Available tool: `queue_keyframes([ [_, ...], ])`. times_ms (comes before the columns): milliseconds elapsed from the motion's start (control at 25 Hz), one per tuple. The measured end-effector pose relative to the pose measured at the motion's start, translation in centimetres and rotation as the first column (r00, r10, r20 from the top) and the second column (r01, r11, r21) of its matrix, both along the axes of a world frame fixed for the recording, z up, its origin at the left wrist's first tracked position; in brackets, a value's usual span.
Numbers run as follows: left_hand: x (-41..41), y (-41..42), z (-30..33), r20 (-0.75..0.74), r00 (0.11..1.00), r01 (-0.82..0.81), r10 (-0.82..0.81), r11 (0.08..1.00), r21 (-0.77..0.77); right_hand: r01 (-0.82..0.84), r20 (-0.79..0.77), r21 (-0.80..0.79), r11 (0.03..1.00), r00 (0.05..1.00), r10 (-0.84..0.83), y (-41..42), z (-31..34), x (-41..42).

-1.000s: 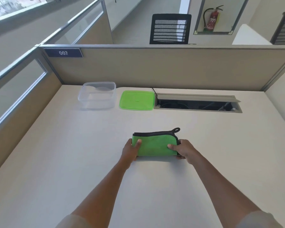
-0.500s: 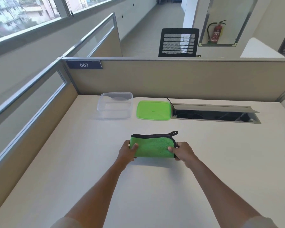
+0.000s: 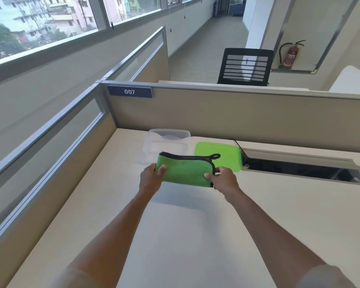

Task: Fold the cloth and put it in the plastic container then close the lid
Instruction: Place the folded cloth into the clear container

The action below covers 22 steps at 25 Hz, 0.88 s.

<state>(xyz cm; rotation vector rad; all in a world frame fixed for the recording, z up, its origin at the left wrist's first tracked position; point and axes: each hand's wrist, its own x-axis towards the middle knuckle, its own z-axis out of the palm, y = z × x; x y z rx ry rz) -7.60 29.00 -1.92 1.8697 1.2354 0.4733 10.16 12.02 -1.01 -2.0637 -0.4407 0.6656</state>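
A folded green cloth (image 3: 185, 171) with black trim and a small hanging loop is held up above the desk. My left hand (image 3: 151, 177) grips its left end and my right hand (image 3: 223, 179) grips its right end. Just behind the cloth stands the clear plastic container (image 3: 166, 142), open on top, its front partly hidden by the cloth. The green lid (image 3: 222, 154) lies flat on the desk to the right of the container.
The white desk (image 3: 195, 235) is walled by beige partitions at the back and left. An open cable tray slot (image 3: 299, 169) sits at the back right, beside the lid. A black chair stands beyond the partition.
Both hands have lifted the folded cloth off the desk and carried it forward to just in front of the container. The camera has tilted up.
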Motion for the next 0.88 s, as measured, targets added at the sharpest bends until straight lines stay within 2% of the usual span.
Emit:
queue_keyframes([
  [200, 1.2, 6.2, 2.6, 0.011, 0.999, -0.044, 0.043, 0.997, 0.062, -0.017, 0.076, 0.04, 0.999, 0.997, 0.014, 6.8, 2.6, 1.5],
  [440, 4.0, 12.3, 4.7, -0.081, 0.995, -0.049, 0.061, 0.988, 0.147, -0.077, 0.146, 0.009, 0.997, 0.986, 0.075, 13.6, 3.8, 4.4],
  [640, 6.2, 15.5, 3.5, -0.188, 0.977, -0.065, 0.1, 0.982, 0.18, -0.135, 0.197, -0.03, 0.99, 0.971, 0.138, 17.6, 3.5, 6.4],
  [760, 7.1, 16.7, 2.2, -0.297, 0.951, -0.02, 0.086, 0.976, 0.218, -0.185, 0.273, -0.095, 0.978, 0.94, 0.204, 19.1, 2.0, 7.3],
  [880, 7.7, 17.2, 0.9, -0.399, 0.916, 0.099, 0.034, 0.947, 0.307, -0.273, 0.353, -0.165, 0.948, 0.881, 0.315, 19.3, 0.2, 7.8],
])
